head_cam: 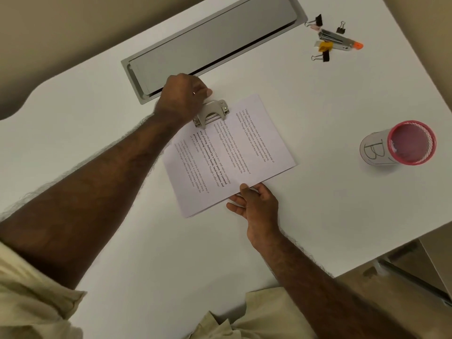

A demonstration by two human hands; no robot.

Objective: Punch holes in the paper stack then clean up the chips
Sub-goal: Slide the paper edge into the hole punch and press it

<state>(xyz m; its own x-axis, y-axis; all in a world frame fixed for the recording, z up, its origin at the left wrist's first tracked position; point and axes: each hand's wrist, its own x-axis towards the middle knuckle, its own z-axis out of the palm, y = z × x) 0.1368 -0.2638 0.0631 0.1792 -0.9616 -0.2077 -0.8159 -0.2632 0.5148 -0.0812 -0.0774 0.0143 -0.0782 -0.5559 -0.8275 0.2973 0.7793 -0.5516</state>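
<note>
A stack of printed white paper (232, 155) lies tilted on the white table (97, 143). A small beige metal hole punch (211, 113) sits over the paper's far left edge. My left hand (183, 99) rests on the punch's rear, fingers curled over its handle. At the paper's near edge, my right hand (256, 204) pinches the stack, thumb on top and fingers underneath. I see no paper chips.
A grey metal cable hatch (208, 45) is set into the table behind the punch. At the far right lie a stapler (338, 40) and several binder clips (320, 56). A pink mesh cup (401, 145) with a "B7" label stands at the right.
</note>
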